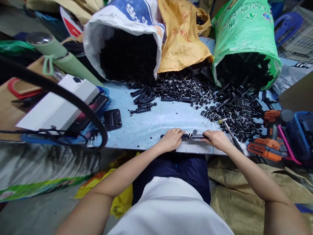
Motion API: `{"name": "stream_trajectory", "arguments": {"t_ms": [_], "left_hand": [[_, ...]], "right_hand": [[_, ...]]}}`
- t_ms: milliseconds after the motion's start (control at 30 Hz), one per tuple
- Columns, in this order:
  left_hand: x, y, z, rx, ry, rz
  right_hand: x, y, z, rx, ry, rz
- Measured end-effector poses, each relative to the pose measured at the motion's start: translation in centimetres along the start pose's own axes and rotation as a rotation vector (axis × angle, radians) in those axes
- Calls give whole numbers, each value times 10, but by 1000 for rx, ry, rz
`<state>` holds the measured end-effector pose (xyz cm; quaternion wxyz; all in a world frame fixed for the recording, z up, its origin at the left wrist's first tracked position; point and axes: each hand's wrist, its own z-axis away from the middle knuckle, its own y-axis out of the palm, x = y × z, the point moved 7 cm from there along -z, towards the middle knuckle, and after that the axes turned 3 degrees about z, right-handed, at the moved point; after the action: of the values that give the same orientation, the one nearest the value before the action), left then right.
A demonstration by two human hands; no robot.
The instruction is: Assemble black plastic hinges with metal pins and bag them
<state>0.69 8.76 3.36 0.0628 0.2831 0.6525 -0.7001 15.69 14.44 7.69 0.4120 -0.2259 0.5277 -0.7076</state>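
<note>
My left hand [171, 139] and my right hand [216, 139] both rest at the near edge of the light blue table [151, 122]. Between them lies a long black plastic-and-metal part [193, 135]; each hand is closed on one end of it. A grey metal bracket sticks up from the part's middle. Just beyond my right hand lies a small hammer [230, 130], untouched. Behind the hands spreads a pile of small black pieces with silver pins [220, 101].
Three sacks lie tipped onto the table: white [127, 42], yellow [182, 36], green [244, 36], spilling black parts. An orange cordless drill [271, 133] sits at right. A white box [58, 104], black cable [73, 98] and green bottle [63, 58] crowd the left.
</note>
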Motion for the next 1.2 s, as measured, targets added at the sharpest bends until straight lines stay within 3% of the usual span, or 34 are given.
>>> {"name": "stream_trajectory", "arguments": {"t_ms": [100,233,367,500,567,633,733,800,900,1100,1200], "left_hand": [[-6,-12,-4,-74,3,105],[-22,-24,-10,-219,34,255],[-29,-37,-28,-272,138,219],[-5,-81,-51,-491,47,136],[2,-88,-55,-469,-17,99],[0,-71,-51,-258,-49,62],[-11,-27,-27,85,-50,5],[-16,-8,-11,154,-38,-11],[-15,1,-1,81,-40,-2],[-7,-4,8,-177,21,32],[-5,-4,14,-232,71,41]], "right_hand": [[11,12,5,-56,44,-38],[14,5,6,-187,25,-58],[4,0,10,-307,59,-88],[-11,6,14,-249,177,-95],[-5,11,13,-148,130,-100],[12,15,8,-43,8,-116],[36,22,-1,74,-83,-110],[43,24,-7,105,-53,-99],[46,19,-9,63,10,-67],[59,-7,-2,-106,15,60],[63,-15,-3,-173,-11,90]]}}
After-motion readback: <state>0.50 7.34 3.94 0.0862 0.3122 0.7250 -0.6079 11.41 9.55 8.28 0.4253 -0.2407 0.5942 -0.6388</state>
